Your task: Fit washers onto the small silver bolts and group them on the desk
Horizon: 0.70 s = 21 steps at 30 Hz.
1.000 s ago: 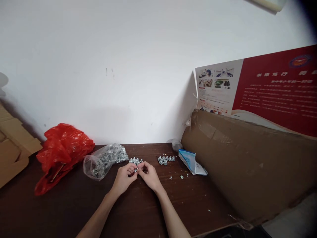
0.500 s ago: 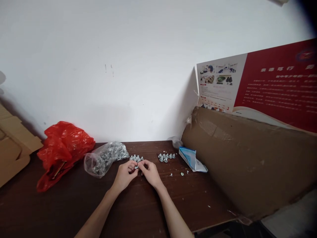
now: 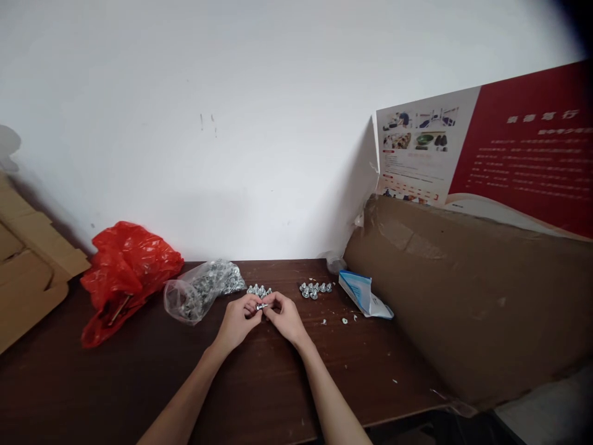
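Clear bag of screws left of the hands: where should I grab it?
Pinch the clear bag at its empty, slack near-left end, coming from the left hand side. The metal parts are bunched toward its far right end, so the slack film there probably gathers easily.

— How is the light?
— Soft and even; the wall [image 3: 259, 111] is bright, the desk [image 3: 115, 383] dim.
— Any flaws?
— Dark vignette top right, edges bend, small parts blur.

Two hands, the left hand [image 3: 238, 319] and the right hand [image 3: 286, 317], are sharing one small screw [image 3: 260, 306]. Two little heaps of screws [image 3: 259, 290] [image 3: 315, 288], one clear bag [image 3: 199, 292], one red bag [image 3: 125, 269] and one blue packet [image 3: 364, 294] are lying on one table [image 3: 259, 389].
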Each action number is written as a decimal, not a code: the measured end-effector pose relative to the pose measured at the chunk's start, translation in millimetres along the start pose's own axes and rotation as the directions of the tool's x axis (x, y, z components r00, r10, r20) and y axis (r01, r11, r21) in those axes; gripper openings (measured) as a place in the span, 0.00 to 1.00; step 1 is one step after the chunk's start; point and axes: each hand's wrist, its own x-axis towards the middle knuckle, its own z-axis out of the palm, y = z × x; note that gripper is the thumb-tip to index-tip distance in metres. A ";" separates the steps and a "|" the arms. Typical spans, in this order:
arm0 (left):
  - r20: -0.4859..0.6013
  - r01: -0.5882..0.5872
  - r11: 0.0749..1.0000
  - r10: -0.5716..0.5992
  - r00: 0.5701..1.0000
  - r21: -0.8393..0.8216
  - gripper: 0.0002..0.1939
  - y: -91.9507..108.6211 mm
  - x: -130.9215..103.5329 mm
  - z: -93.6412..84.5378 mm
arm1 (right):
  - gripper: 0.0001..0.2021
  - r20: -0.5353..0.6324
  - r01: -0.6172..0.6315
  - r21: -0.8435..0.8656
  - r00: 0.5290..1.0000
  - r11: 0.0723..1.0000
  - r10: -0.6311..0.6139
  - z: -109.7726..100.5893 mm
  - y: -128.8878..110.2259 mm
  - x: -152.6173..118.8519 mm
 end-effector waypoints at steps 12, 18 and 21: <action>0.004 -0.002 1.000 0.002 1.000 -0.008 0.08 -1.2 0.7 -0.3 | 0.07 -0.012 -0.017 0.093 1.000 0.996 0.018 0.5 6.0 1.3; 0.013 -0.002 1.000 0.002 1.000 0.002 0.08 -0.4 0.2 -0.4 | 0.06 -0.009 0.029 0.029 1.000 0.999 -0.029 0.2 6.2 1.3; 0.013 -0.004 1.000 0.003 1.000 0.013 0.08 0.4 -0.1 -0.7 | 0.07 -0.001 -0.012 0.061 1.000 0.998 0.012 0.1 2.7 1.1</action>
